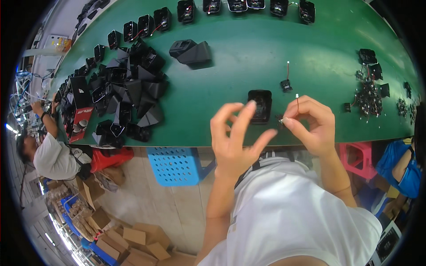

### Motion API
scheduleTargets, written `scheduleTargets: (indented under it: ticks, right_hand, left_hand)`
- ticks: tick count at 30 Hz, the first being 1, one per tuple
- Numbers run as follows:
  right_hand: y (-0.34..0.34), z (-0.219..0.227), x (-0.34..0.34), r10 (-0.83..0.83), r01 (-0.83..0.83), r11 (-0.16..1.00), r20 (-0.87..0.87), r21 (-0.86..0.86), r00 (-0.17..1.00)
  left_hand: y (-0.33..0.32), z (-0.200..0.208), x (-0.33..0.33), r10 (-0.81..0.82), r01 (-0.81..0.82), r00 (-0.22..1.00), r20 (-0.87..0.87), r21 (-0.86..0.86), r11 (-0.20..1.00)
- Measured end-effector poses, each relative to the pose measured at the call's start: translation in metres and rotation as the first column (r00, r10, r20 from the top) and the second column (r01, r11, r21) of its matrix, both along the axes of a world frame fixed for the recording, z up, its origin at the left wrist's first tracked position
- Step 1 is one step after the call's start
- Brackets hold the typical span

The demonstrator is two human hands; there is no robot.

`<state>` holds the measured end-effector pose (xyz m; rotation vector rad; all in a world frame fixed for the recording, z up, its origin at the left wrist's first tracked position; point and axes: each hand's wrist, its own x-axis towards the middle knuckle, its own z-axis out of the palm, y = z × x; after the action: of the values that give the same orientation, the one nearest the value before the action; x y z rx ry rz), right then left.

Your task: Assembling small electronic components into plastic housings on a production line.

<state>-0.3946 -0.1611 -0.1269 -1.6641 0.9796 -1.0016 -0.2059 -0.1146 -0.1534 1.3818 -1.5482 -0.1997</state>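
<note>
My left hand hovers at the near edge of the green table with its fingers spread and nothing in them. Just beyond its fingertips lies a black plastic housing, open side up. To the right of that housing, my right hand pinches a small black part with a wire between thumb and fingers. A short red wire with a white plug sticks up above those fingers. Farther off on the table rests a similar small black module, its red wire pointing away from me.
A heap of black housings covers the left of the table. More housings line the far edge. At right is a pile of small wired parts. Below stand a blue stool and a pink stool. Two people sit nearby.
</note>
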Motion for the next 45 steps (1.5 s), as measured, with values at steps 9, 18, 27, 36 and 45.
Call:
scheduleTargets:
  ticks: [9, 18, 27, 36, 45]
  right_hand:
    - [0.016, -0.007, 0.012, 0.008, -0.084, 0.972, 0.324, 0.221, 0.946]
    - [0.007, 0.005, 0.006, 0.197, -0.187, 0.968, 0.045, -0.168, 0.979]
    - [-0.006, -0.008, 0.01, 0.04, -0.071, 0.964, -0.125, -0.257, 0.991]
    - [-0.004, -0.006, 0.011, 0.046, -0.087, 0.975, -0.198, -0.204, 0.979]
    - [-0.006, 0.009, 0.005, 0.158, -0.164, 0.986, -0.216, -0.009, 0.963]
  left_hand:
    - [0.001, 0.001, -0.003, -0.213, 0.207, 0.976, -0.044, -0.11, 0.972]
    - [0.017, -0.006, 0.017, -0.396, 0.821, 0.424, -0.815, 0.162, 0.547]
    - [-0.024, -0.009, 0.027, -0.28, 0.239, 0.941, 0.189, 0.212, 0.948]
    - [-0.023, -0.008, 0.015, -0.358, 0.373, 0.925, -0.129, 0.129, 0.919]
    - [-0.018, -0.004, 0.016, -0.329, 0.407, 0.887, -0.325, 0.211, 0.889]
